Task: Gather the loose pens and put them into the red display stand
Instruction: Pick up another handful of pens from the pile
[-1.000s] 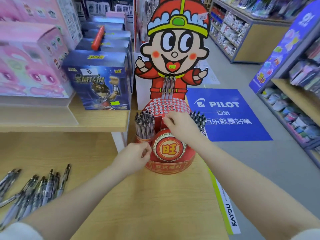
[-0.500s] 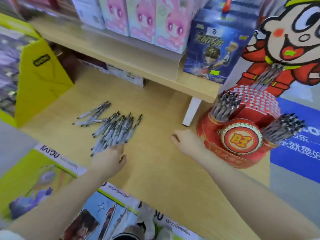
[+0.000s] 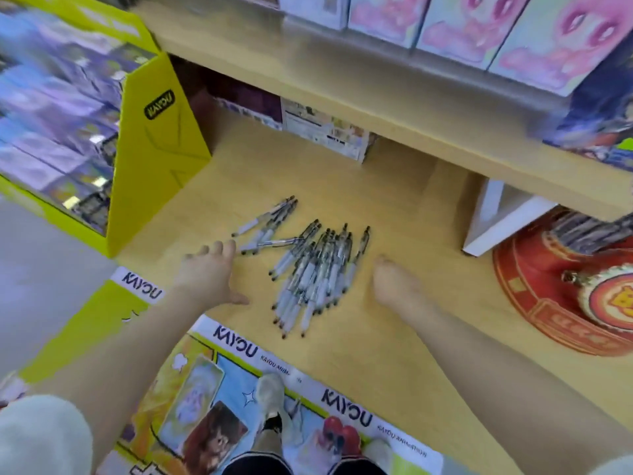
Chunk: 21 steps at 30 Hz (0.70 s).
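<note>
Several loose pens (image 3: 310,269) with white barrels and dark clips lie in a fan on the wooden counter; a few more pens (image 3: 270,221) lie apart to the upper left. My left hand (image 3: 207,274) hovers just left of the pile, fingers spread, holding nothing. My right hand (image 3: 394,282) is just right of the pile, fingers pointing toward the pens, blurred, with nothing in it. The red display stand (image 3: 534,293) sits at the right edge, partly cut off, with pens standing in its cups.
A yellow KAYOU display box (image 3: 150,145) stands at the left. A wooden shelf (image 3: 376,97) with pink boxes overhangs the counter; its white support (image 3: 496,217) stands near the stand. The counter's front edge carries KAYOU banners (image 3: 308,389).
The view swung left from the red stand to the pen pile. Both hands left the stand and now flank the loose pens.
</note>
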Tool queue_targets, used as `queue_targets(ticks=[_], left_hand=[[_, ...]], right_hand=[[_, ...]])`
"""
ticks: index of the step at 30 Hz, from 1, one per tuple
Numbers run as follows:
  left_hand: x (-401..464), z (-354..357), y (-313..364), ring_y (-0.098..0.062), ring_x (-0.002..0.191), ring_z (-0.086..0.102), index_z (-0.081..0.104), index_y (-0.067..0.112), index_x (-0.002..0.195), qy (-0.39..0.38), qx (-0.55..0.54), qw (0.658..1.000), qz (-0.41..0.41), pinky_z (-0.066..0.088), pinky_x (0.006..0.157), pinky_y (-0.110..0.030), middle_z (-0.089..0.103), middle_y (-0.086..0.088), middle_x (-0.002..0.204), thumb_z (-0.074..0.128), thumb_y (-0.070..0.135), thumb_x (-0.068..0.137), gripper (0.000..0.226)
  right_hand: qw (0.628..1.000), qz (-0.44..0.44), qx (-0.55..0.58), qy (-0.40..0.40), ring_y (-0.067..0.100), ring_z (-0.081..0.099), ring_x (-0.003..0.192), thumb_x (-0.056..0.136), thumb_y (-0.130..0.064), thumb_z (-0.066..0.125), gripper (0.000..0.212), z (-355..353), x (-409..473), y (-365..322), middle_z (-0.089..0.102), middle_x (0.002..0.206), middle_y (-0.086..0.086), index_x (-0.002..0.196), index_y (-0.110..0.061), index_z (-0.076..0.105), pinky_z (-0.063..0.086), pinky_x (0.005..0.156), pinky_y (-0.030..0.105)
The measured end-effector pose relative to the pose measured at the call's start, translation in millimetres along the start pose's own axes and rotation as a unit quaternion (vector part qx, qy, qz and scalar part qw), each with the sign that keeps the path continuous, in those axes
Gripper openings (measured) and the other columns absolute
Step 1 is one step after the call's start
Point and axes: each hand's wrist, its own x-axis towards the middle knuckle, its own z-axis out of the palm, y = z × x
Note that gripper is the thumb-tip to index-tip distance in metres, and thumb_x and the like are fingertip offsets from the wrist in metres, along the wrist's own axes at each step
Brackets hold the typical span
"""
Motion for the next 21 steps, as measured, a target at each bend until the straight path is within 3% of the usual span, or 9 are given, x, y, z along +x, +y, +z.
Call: queue_targets(ticks=[2, 5, 10, 13, 15, 17, 19, 21], left_hand=[[33.0, -1.5, -15.3, -0.025, 0.129, 0.04, 0.007, 0.01, 0.147, -0.01, -0.013, 1.0, 0.019, 0.045, 0.092, -0.04, 0.035, -0.006, 0.143, 0.064, 0.076, 0.059, 0.124], [73.1, -7.0, -22.6, -0.026, 0.131, 0.037, 0.001, 0.01, 0.148, -0.028, -0.034, 0.997, 0.06, 0.043, 0.094, -0.042, 0.032, -0.007, 0.145, 0.067, 0.077, 0.054, 0.133], [99.3, -5.8, -3.0, -0.028, 0.131, 0.037, 0.013, 0.01, 0.146, -0.047, -0.038, 0.98, 0.189, 0.044, 0.099, -0.041, 0.031, -0.008, 0.144, 0.066, 0.078, 0.053, 0.127], [99.0, -5.2, 5.0, -0.027, 0.125, 0.044, 0.017, 0.009, 0.144, -0.036, -0.033, 0.971, 0.236, 0.045, 0.093, -0.039, 0.036, -0.007, 0.141, 0.067, 0.073, 0.059, 0.118], [96.8, -7.6, 0.2, -0.026, 0.125, 0.044, 0.012, 0.01, 0.146, -0.035, -0.033, 0.968, 0.246, 0.046, 0.092, -0.038, 0.034, -0.006, 0.143, 0.067, 0.072, 0.06, 0.12], [90.0, -6.3, -10.7, -0.026, 0.128, 0.041, 0.003, 0.011, 0.149, -0.028, -0.025, 0.969, 0.244, 0.045, 0.094, -0.038, 0.032, -0.005, 0.144, 0.065, 0.074, 0.059, 0.126], [75.0, 1.1, -20.5, -0.026, 0.129, 0.039, -0.001, 0.011, 0.149, -0.006, -0.014, 0.97, 0.244, 0.041, 0.097, -0.037, 0.03, -0.006, 0.143, 0.061, 0.079, 0.056, 0.131], [56.0, 13.0, -23.9, -0.029, 0.12, 0.047, 0.018, 0.007, 0.146, 0.027, -0.003, 0.968, 0.249, 0.044, 0.092, -0.04, 0.04, -0.011, 0.136, 0.061, 0.085, 0.046, 0.134]], right_hand=[[0.999, 0.042, 0.013, -0.001, 0.03, 0.063, 0.096, 0.089, 0.005, 0.036, 0.057, 5.8, 5.4, -15.8, 0.06, 0.118, 0.018, 0.143, 0.004, 0.017, 0.04, 0.056, 0.028], [0.993, 0.108, 0.05, 0.011, 0.028, 0.064, 0.097, 0.087, 0.003, 0.042, 0.061, 10.3, 11.8, -41.1, 0.061, 0.116, 0.014, 0.143, 0.004, 0.017, 0.047, 0.066, 0.028], [0.986, 0.117, 0.116, -0.003, 0.019, 0.062, 0.065, 0.084, 0.003, 0.049, 0.084, 8.6, 7.7, -80.0, 0.063, 0.081, 0.006, 0.148, -0.012, -0.003, 0.049, 0.049, 0.03], [0.993, 0.097, 0.064, -0.032, 0.022, 0.066, 0.074, 0.084, 0.004, 0.049, 0.091, 2.3, 11.7, -103.4, 0.065, 0.088, 0.009, 0.148, -0.016, -0.013, 0.057, 0.062, 0.034], [0.996, 0.07, 0.034, -0.045, 0.022, 0.065, 0.074, 0.083, 0.004, 0.047, 0.094, -3.0, 13.3, -110.4, 0.065, 0.098, 0.012, 0.148, -0.016, -0.017, 0.055, 0.06, 0.033], [0.997, 0.049, 0.036, -0.044, 0.021, 0.061, 0.068, 0.082, 0.006, 0.047, 0.093, -11.5, 13.7, -106.2, 0.062, 0.109, 0.013, 0.149, -0.02, -0.012, 0.051, 0.054, 0.032], [0.999, 0.04, 0.001, 0.003, 0.023, 0.059, 0.069, 0.084, 0.005, 0.046, 0.079, -25.7, 17.4, -94.6, 0.06, 0.108, 0.013, 0.149, -0.016, 0.006, 0.05, 0.054, 0.033], [0.997, 0.021, -0.054, 0.058, 0.03, 0.062, 0.084, 0.086, 0.004, 0.046, 0.065, -39.2, 26.6, -86.0, 0.055, 0.119, 0.018, 0.143, -0.009, 0.021, 0.052, 0.059, 0.036]])
